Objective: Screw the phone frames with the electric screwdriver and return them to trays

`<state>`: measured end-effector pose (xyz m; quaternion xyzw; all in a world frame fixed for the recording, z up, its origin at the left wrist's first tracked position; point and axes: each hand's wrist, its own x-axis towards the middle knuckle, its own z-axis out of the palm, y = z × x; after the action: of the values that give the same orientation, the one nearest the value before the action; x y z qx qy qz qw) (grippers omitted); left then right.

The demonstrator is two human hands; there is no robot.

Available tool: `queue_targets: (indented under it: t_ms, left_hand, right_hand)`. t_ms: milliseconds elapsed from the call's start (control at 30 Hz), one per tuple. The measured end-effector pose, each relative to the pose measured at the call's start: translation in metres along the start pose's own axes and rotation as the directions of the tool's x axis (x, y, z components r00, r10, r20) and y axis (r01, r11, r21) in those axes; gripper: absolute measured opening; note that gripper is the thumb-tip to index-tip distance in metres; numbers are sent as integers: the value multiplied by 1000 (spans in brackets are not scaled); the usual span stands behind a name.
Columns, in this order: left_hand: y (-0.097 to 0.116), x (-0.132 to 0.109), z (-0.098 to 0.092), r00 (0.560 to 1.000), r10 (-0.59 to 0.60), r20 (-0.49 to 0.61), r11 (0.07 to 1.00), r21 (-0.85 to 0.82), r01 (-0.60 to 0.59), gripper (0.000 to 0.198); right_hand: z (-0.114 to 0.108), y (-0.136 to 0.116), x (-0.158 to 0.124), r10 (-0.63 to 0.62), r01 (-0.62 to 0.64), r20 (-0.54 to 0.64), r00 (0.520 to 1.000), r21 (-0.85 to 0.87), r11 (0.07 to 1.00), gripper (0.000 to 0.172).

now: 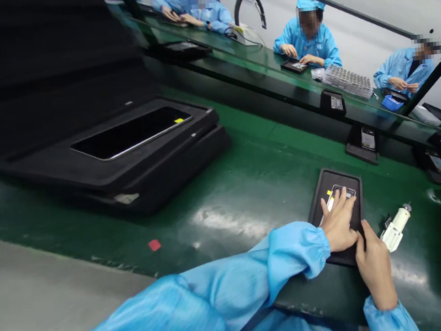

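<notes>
My left hand [341, 221] lies over a partly assembled smartphone [350, 193], fingers spread and pressing flat on it. A small yellow tab sticks out at the phone's upper left corner, and much of the phone is hidden under the hand. The phone rests in a shallow black tray [357, 186] on the green bench. At the tray's lower right edge, my right hand [376, 265] has its thumb and fingers closed on the rim. A cream-coloured electric screwdriver [397, 227] lies on the bench just right of this hand.
Stacked black foam trays [127, 169] at left carry a dark phone screen [133, 132] with a yellow tab. A red scrap [154, 244] lies on the green bench [230, 227]. Beyond, trays with phones [368, 138] line a conveyor, where several co-workers [307, 37] in blue sit opposite.
</notes>
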<state>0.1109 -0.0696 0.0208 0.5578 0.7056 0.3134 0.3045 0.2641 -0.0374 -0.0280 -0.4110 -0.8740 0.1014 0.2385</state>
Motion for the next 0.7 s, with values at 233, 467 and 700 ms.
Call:
queue_targets:
  t_ms: [233, 467, 700]
  left_hand:
    - [-25, 13, -12, 950, -68, -304, 743, -651, -155, 86]
    - [-52, -20, -19, 931, -70, -359, 951, -304, -46, 75]
    - [-80, -83, -28, 987, -69, -146, 979, -201, 38, 59]
  right_hand:
    - [-8, -12, 9, 229, -200, 68, 971, -293, 935, 46]
    - [-12, -19, 22, 322, -261, 163, 933, -311, 914, 29]
    - [-15, -20, 9, 401, -407, 82, 912, 280, 869, 46]
